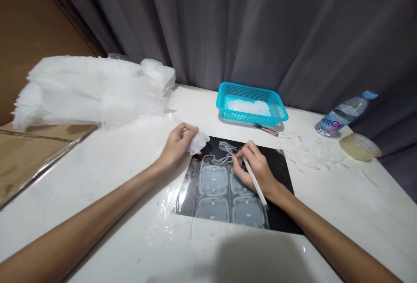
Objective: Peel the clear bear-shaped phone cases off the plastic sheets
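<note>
My left hand (182, 142) is closed on a small translucent white silicone-like piece (199, 143) with rounded edges, held just off the left edge of a black mat (283, 174). On the mat lies a clear molded sheet (213, 181) with several rounded-square shapes in it. My right hand (256, 166) is over the sheet's upper right part, its fingers closed around a slim white stick-like tool (256, 183). The tool's tip is hidden by the fingers. Thin curled trimmings (224, 155) lie at the sheet's far edge, beside the right fingertips.
Behind the mat stands a turquoise basket (221, 105) holding translucent pieces (249, 107). A pink-handled cutter (269, 131) lies before it. Scraps (316, 153), a water bottle (345, 113) and a yellowish tub (360, 147) are at right. Stacked white sheets (87, 87) and cardboard (35, 157) are left.
</note>
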Demonstrator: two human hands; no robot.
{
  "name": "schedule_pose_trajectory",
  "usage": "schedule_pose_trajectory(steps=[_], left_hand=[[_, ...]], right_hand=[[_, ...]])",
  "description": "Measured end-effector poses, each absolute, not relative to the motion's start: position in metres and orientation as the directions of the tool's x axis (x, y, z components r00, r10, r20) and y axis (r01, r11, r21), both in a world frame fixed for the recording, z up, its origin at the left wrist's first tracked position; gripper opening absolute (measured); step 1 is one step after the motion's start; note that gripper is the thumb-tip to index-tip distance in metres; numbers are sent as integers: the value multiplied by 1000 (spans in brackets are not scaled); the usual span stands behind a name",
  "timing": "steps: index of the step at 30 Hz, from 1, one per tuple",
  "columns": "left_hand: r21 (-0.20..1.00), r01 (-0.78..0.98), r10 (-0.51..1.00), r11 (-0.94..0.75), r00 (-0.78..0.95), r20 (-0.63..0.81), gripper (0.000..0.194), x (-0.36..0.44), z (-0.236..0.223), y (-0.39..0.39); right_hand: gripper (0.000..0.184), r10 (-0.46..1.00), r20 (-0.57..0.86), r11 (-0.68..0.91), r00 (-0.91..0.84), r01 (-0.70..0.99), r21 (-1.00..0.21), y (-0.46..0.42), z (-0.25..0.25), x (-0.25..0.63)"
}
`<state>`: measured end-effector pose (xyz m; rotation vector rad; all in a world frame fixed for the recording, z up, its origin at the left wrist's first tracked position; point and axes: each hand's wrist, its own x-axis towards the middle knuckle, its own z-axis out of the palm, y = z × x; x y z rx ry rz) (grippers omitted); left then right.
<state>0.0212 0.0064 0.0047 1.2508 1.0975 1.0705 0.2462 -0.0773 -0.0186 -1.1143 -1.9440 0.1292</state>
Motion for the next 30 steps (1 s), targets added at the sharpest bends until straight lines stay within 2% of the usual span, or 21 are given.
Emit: schedule_pose_trajectory(steps=[6, 10, 14, 19, 23, 30], left_hand=[[1000, -25, 904, -1, 427, 11, 31, 24, 25, -12], [1000, 29, 843, 0, 538, -16, 29, 30, 26, -28], [994, 108, 796, -32, 603, -40, 33, 29, 22, -26], [987, 153, 803, -50, 594, -51, 37, 30, 19, -27], [985, 169, 804, -35, 591, -73, 37, 31, 18, -30], [993, 113, 757, 35, 646, -100, 41, 32, 13, -30]], right_hand=[[9, 795, 606, 386, 33, 743, -547, -70, -21, 247], [13, 766, 635, 397, 98, 705, -587, -70, -17, 247], [16, 744, 668, 533, -23, 624, -572, -75, -12, 246], [10, 711, 667, 651, -224, 569, -503, -78, -13, 246], [11, 692, 680, 674, -243, 554, -488, -76, -14, 246], [15, 709, 680, 668, -188, 487, -562, -76, -12, 246]])
